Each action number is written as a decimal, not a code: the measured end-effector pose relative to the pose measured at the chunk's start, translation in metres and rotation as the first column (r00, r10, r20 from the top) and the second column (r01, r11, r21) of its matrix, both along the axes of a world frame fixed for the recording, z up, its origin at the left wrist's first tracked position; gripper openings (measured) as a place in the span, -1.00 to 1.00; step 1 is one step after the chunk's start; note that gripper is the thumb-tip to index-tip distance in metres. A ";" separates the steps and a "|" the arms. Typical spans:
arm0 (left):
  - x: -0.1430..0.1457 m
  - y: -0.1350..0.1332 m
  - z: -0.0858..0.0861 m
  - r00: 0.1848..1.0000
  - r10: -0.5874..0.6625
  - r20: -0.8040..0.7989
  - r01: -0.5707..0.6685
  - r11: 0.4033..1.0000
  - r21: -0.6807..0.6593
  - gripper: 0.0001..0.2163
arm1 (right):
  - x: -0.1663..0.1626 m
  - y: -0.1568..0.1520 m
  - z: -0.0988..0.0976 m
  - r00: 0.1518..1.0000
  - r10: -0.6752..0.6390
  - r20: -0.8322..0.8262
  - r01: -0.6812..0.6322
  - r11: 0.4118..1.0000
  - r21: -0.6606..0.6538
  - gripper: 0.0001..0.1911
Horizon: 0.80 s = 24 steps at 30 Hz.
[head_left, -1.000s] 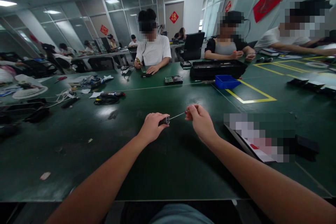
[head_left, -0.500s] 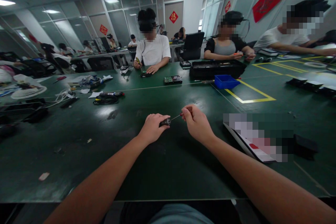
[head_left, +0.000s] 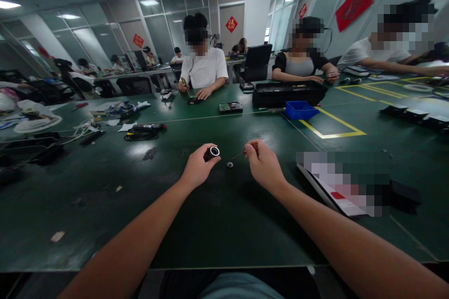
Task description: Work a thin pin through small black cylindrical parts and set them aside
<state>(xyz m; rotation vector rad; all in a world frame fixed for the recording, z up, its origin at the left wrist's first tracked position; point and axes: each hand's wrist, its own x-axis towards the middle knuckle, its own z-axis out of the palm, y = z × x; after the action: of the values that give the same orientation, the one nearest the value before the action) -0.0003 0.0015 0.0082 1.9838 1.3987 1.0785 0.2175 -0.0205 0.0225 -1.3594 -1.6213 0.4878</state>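
Observation:
My left hand [head_left: 197, 168] is closed round a small black cylinder [head_left: 212, 152] whose silver-rimmed open end is turned up toward me. My right hand [head_left: 264, 164] pinches a thin red-handled screwdriver [head_left: 242, 153]; its metal shaft points left and down. At the shaft's tip a small round ring-shaped part [head_left: 230, 164] sits just above or on the dark green table [head_left: 217, 215], between my two hands. Both forearms reach in from the near edge.
A blurred-out flat item with white and red edges [head_left: 345, 187] lies to the right. Farther off are a blue bin [head_left: 300, 109], a black tray [head_left: 285, 92], a circuit board [head_left: 230, 107], a cable bundle [head_left: 142, 132] and yellow floor-tape lines [head_left: 333, 126]. Three people sit across the table.
The screwdriver shaft was in the cylinder's end; now it is out, with a small ring at its tip. My left hand has lifted and tilted the cylinder's open end up.

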 end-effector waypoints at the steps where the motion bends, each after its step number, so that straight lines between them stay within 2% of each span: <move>1: -0.001 0.001 0.001 0.999 0.013 0.046 -0.013 1.000 -0.019 -0.68 | 0.000 0.000 0.000 1.000 0.000 -0.008 0.000 1.000 -0.001 -0.75; 5: -0.006 0.004 0.007 0.994 0.022 0.112 -0.018 0.999 -0.040 -0.63 | 0.002 -0.001 0.002 0.999 -0.006 -0.053 0.006 1.000 0.011 -0.75; 8: -0.006 0.004 0.013 0.983 0.067 0.171 -0.045 0.991 -0.126 -0.71 | 0.003 -0.001 0.003 0.997 -0.014 -0.074 0.016 0.999 0.028 -0.76; 11: -0.002 0.001 0.021 0.966 0.018 0.260 0.047 0.969 -0.243 -0.78 | 0.004 -0.002 0.004 0.996 -0.013 -0.087 0.016 0.999 0.038 -0.76; 13: 0.002 0.000 0.027 0.968 -0.036 0.248 0.102 0.960 -0.260 -0.76 | 0.003 -0.003 0.005 0.996 -0.007 -0.094 0.011 0.999 0.038 -0.75; 15: 0.006 -0.002 0.033 0.986 -0.060 0.158 0.100 0.961 -0.259 -0.77 | 0.002 -0.003 0.005 0.995 -0.005 -0.099 0.009 0.999 0.040 -0.76; 18: 0.012 -0.002 0.038 0.987 -0.141 -0.076 0.120 0.965 -0.232 -0.88 | 0.002 -0.003 0.005 0.995 -0.014 -0.102 0.019 0.999 0.047 -0.76; 21: 0.020 -0.001 0.036 0.918 -0.229 -0.324 0.160 0.961 -0.226 -0.89 | 0.002 -0.003 0.005 0.994 -0.019 -0.106 0.025 0.998 0.060 -0.77; 24: 0.031 0.002 0.027 0.844 -0.231 -0.483 0.120 0.961 -0.251 -0.79 | 0.003 -0.002 0.005 0.994 -0.017 -0.105 0.025 0.997 0.068 -0.76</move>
<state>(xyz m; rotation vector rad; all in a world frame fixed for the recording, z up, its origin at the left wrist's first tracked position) 0.0303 0.0031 0.0352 2.2748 1.4652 0.3028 0.2205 -0.0222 0.0273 -1.2769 -1.5235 0.4781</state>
